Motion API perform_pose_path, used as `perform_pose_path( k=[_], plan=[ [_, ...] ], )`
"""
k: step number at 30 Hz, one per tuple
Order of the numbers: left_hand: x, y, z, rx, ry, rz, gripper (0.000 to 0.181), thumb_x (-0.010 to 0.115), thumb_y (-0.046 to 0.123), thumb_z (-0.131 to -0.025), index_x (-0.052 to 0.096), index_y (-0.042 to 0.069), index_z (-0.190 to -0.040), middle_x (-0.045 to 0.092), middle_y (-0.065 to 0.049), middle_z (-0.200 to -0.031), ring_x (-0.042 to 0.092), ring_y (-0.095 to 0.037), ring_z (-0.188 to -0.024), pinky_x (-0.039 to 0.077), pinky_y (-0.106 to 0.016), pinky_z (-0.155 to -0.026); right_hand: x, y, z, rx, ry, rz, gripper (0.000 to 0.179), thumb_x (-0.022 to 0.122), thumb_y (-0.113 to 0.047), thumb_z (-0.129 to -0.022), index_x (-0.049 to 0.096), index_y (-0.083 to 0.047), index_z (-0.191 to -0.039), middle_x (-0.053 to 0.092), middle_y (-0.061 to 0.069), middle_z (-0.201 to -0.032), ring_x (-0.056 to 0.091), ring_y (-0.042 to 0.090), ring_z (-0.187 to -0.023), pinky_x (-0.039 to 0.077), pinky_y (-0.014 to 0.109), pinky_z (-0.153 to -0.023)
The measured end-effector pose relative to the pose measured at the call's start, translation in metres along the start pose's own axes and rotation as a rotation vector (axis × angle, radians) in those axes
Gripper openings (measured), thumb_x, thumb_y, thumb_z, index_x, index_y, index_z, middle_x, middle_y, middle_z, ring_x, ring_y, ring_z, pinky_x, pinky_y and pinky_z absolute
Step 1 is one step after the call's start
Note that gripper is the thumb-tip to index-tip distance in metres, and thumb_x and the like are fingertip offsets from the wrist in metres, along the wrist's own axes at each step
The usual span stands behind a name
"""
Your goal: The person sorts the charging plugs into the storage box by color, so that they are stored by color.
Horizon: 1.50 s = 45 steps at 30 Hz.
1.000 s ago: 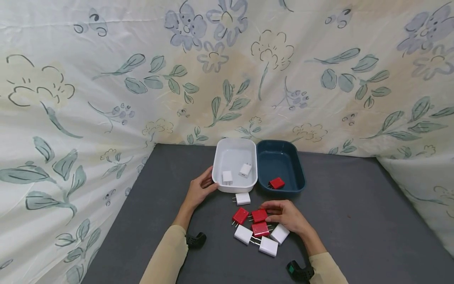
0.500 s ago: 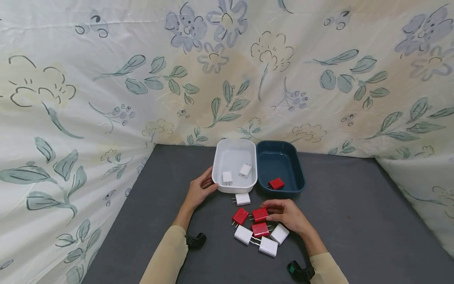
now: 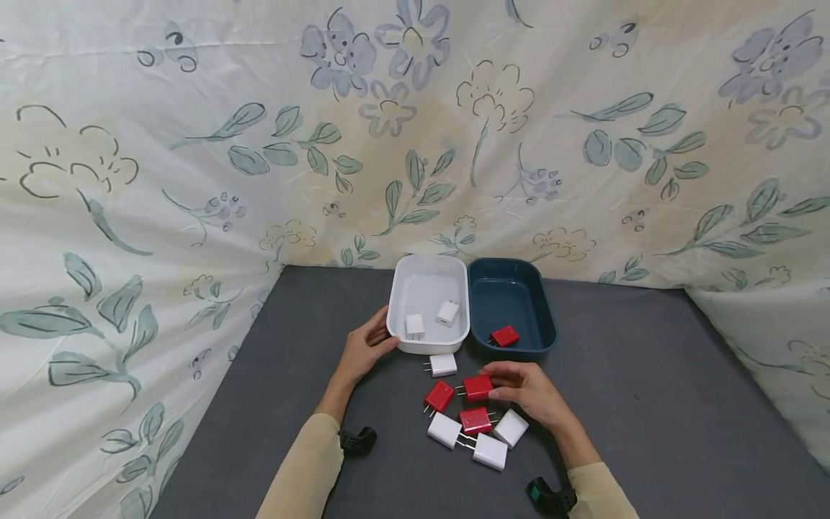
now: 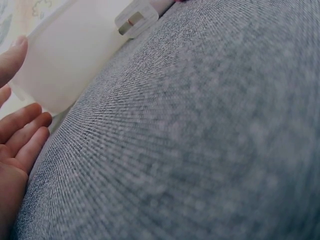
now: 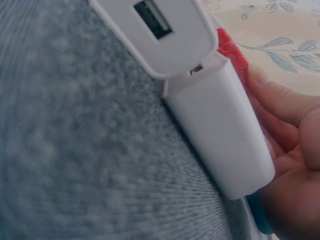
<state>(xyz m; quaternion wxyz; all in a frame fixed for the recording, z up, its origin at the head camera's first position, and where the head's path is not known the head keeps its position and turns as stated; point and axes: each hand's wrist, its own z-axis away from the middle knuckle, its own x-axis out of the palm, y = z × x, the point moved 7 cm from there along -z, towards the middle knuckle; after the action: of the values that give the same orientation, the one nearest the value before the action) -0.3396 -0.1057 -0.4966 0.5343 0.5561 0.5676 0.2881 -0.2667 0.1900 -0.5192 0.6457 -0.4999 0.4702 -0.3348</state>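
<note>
My left hand rests against the left side of a white bin; in the left wrist view its thumb touches the wall and its fingers lie extended by the corner. The right hand pinches a red charger plug, prongs pointing left, between thumb and fingers. Around it lie a red charger and another red charger. Nearer are several white chargers, including a white charger by the right hand. In the right wrist view, a white charger partly hides the held one.
Beside the white bin stands a dark blue bin with one red charger inside. Two white chargers are in the white bin. Another white charger lies at its front. Patterned cloth hangs behind the grey table.
The right hand has shifted the pinched red charger slightly away and to the right, widening the gap to the red charger below it. The left hand stays at the white bin.
</note>
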Motion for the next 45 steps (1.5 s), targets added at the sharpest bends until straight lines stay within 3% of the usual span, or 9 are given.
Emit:
perform_pose_path(
  k=[6,16,28,45],
  plan=[
    [-0.001,0.001,0.0,0.01,0.007,0.006,0.071,0.071,0.021,-0.082,0.036,0.005,-0.141,0.051,-0.022,-0.131,0.052,-0.033,-0.119,0.042,-0.05,-0.098,-0.001,-0.02,0.006,0.005,0.042,-0.001,0.046,0.07,-0.002,-0.078,0.057,0.001,-0.121,0.062,0.017,-0.117,0.062,0.027,-0.105,0.053,0.024,-0.086],
    [0.0,-0.001,0.002,0.005,0.009,-0.009,0.069,0.07,0.021,-0.082,0.036,0.011,-0.142,0.052,-0.021,-0.131,0.053,-0.032,-0.119,0.042,-0.05,-0.098,-0.005,0.004,-0.001,-0.022,0.078,-0.043,0.048,0.073,-0.009,-0.076,0.058,-0.002,-0.121,0.062,0.016,-0.117,0.063,0.021,-0.104,0.052,0.023,-0.086],
    [0.0,-0.001,0.0,0.005,0.007,0.009,0.072,0.071,0.022,-0.082,0.035,0.006,-0.142,0.051,-0.022,-0.131,0.052,-0.033,-0.12,0.043,-0.048,-0.098,-0.01,0.004,0.001,-0.03,0.129,-0.041,0.046,0.077,-0.018,-0.073,0.062,-0.011,-0.116,0.063,0.011,-0.115,0.064,0.016,-0.1,0.053,0.025,-0.084],
    [0.0,0.001,0.0,0.025,0.0,0.028,0.07,0.07,0.019,-0.082,0.035,0.006,-0.142,0.05,-0.023,-0.132,0.052,-0.034,-0.119,0.043,-0.049,-0.097,-0.017,0.0,0.002,-0.038,0.21,-0.038,0.045,0.076,-0.017,-0.074,0.063,-0.008,-0.116,0.064,0.013,-0.115,0.064,0.013,-0.097,0.054,0.021,-0.08]
  ],
)
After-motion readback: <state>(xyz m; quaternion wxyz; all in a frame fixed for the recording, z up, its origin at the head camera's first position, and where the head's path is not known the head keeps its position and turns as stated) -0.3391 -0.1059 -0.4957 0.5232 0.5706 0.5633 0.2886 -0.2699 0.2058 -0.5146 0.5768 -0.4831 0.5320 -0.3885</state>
